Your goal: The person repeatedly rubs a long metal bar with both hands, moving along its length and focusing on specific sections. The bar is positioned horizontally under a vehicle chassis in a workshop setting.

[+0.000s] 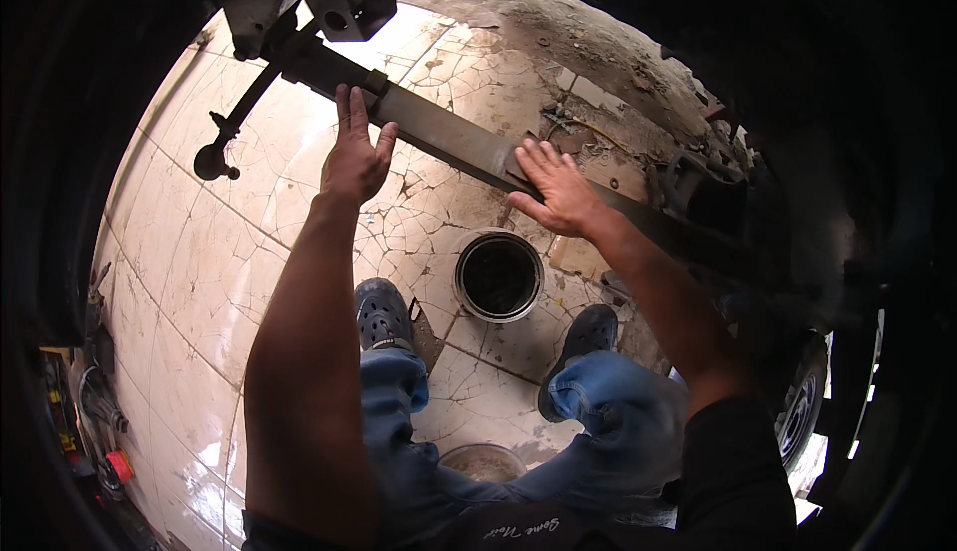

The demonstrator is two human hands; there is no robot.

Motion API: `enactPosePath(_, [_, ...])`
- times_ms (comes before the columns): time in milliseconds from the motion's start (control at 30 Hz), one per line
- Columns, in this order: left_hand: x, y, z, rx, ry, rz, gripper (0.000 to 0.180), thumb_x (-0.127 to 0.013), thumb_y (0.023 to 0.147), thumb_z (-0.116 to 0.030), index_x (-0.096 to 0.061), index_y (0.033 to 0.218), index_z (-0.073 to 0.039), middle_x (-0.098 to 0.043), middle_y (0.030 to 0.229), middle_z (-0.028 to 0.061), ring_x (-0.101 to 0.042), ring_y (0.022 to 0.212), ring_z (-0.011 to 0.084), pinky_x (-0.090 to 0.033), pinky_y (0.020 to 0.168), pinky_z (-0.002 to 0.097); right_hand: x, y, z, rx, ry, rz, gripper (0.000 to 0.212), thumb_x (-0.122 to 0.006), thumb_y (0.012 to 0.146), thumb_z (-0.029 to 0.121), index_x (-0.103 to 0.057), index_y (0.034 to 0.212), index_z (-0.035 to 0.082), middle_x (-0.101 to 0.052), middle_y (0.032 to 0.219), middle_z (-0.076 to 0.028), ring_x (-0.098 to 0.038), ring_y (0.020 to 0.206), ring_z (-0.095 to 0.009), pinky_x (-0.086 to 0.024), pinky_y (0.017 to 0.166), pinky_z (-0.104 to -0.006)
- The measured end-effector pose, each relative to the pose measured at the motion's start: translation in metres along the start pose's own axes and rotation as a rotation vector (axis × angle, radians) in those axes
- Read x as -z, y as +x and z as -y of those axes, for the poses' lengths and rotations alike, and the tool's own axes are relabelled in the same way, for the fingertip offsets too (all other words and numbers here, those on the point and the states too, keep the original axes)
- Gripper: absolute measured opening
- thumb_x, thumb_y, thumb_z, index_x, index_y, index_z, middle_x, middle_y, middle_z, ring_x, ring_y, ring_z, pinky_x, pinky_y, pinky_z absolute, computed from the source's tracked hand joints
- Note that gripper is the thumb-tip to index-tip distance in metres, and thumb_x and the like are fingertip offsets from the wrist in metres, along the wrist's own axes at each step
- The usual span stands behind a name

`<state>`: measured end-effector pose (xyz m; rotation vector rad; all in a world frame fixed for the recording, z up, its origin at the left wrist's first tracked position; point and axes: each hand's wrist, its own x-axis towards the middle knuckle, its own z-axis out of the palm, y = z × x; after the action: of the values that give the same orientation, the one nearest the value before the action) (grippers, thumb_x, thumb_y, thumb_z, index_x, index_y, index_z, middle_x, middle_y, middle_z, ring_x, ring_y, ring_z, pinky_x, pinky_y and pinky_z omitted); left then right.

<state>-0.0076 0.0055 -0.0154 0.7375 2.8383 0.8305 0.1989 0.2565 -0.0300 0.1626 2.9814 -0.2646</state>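
Observation:
A long flat metal bar (439, 127), like a vehicle's leaf spring, runs slantwise from upper left to right. My left hand (357, 157) touches it with fingers stretched out, close beside a small clamp (375, 82). Farther right, my right hand (560, 190) lies flat across the bar, its fingers extended and thumb apart. Under those fingers shows the edge of a dark, flat brownish piece (518, 164); its kind is unclear. Neither hand is wrapped round anything. A metal bracket (339, 12) is at the bar's upper left end.
A round open bucket (539, 287) with a dark inside stands on the cracked tile floor (199, 262), between my feet. A rod with a ball joint (211, 159) hangs at left. Dirt and rubble (598, 42) lie beyond the bar. A wheel (800, 411) is at lower right.

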Motion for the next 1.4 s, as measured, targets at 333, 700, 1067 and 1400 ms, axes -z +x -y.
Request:
enactPosePath(333, [0.009,0.0,0.008,-0.054,0.018,0.032,0.078,-0.04,0.101,-0.051,-0.002,0.159,-0.016,0.005,0.167,0.0021,-0.045,0.138,0.0324,-0.045,0.107,0.0425,0.01,-0.022,-0.028,-0.058,0.092,0.034,0.078,-0.042,0.099,0.058,-0.024,0.156,0.008,-0.023,0.162,-0.013,-0.02,0.15,-0.031,-0.017,0.122,-0.0483])
enactPosePath(700, [0.006,-0.001,0.007,-0.039,0.018,0.029,0.077,-0.04,0.1,-0.05,-0.003,0.159,-0.017,0.006,0.167,-0.0034,-0.049,0.134,0.0328,-0.047,0.105,0.0412,0.012,-0.027,-0.025,-0.032,0.072,0.043,0.074,-0.038,0.101,0.055,-0.025,0.156,0.008,-0.022,0.163,-0.014,-0.02,0.15,-0.033,-0.018,0.121,-0.048])
enactPosePath(1067, [0.008,-0.001,0.001,-0.019,0.023,0.051,0.079,-0.041,0.101,-0.049,-0.001,0.159,-0.014,0.007,0.167,0.0021,-0.043,0.139,0.0318,-0.045,0.107,0.0407,-0.009,-0.013,0.007,0.12,-0.104,-0.029,0.081,-0.04,0.099,0.059,-0.022,0.156,0.004,-0.018,0.163,-0.017,-0.018,0.15,-0.036,-0.016,0.121,-0.05])
enactPosePath(1400, [0.006,0.001,0.006,-0.048,0.028,0.017,0.079,-0.044,0.1,-0.048,-0.003,0.159,-0.015,0.007,0.167,0.0011,-0.045,0.137,0.0317,-0.046,0.106,0.0408,-0.005,-0.011,0.003,0.134,-0.139,-0.032,0.077,-0.048,0.099,0.051,-0.022,0.156,0.005,-0.02,0.162,-0.018,-0.021,0.149,-0.038,-0.02,0.121,-0.0474])
